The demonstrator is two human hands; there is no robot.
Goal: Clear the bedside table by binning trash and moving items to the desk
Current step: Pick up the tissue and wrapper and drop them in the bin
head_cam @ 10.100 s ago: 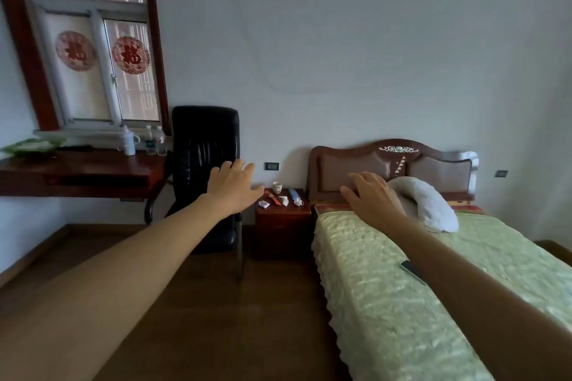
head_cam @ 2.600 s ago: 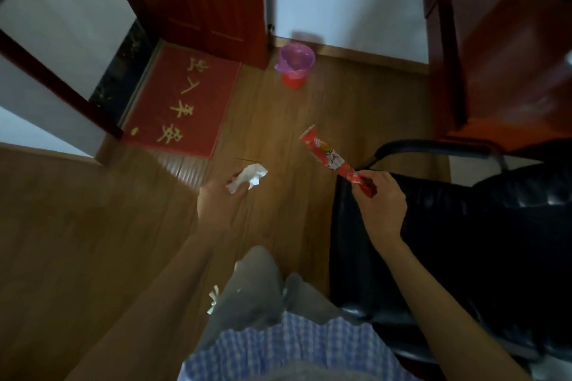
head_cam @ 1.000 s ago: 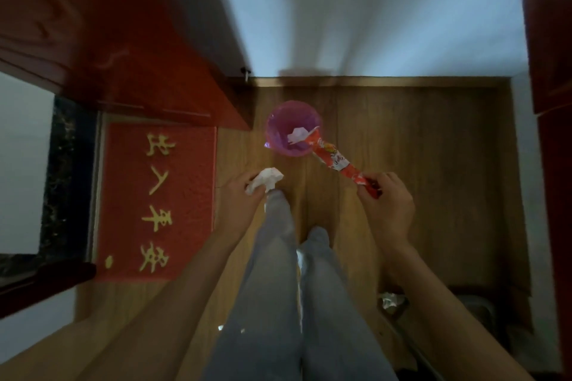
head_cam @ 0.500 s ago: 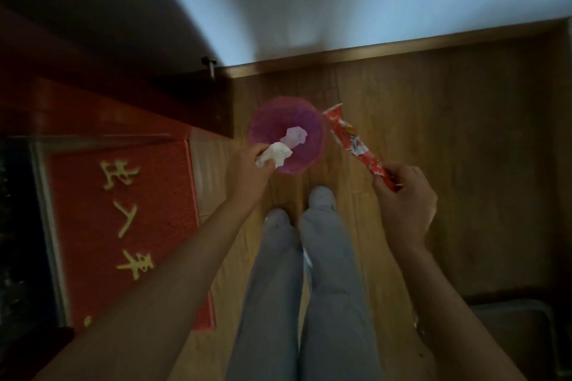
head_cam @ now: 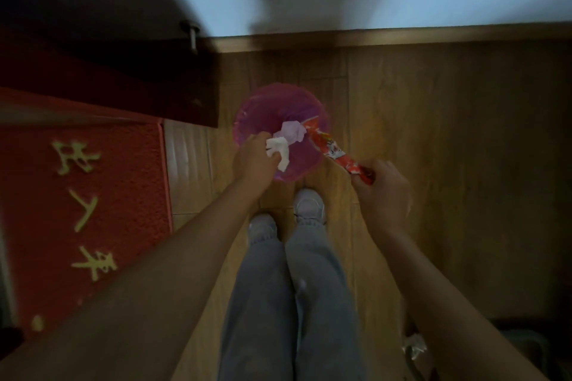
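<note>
Both grips are closed on trash over the small round bin with its translucent purple liner [head_cam: 247,114], which stands on the wooden floor just ahead of the person's pale shoes [head_cam: 309,206]. Nearest the shoes, the right hand [head_cam: 382,192] is clamped on the tail end of a long red printed snack wrapper [head_cam: 332,150]; the hand itself sits to the right of the bin, outside its rim, while the wrapper slants up and left so that its far tip reaches over the bin's opening. A little farther on, the left hand [head_cam: 255,161] hangs over the bin's near left rim, fingers pinched together on a crumpled white tissue [head_cam: 278,150] that dangles above the liner. Deeper in the bin lies a pale crumpled wad [head_cam: 292,131], already binned.

To do this step well, the tissue looks ready to let go where it is: opening the fingers should drop it straight inside. The wrapper is the riskier piece. Most of its length lies outside the rim, so I would bring the right hand over the bin's centre and tip the wrapper downward before releasing, or it may slide off the edge onto the floor.
</note>
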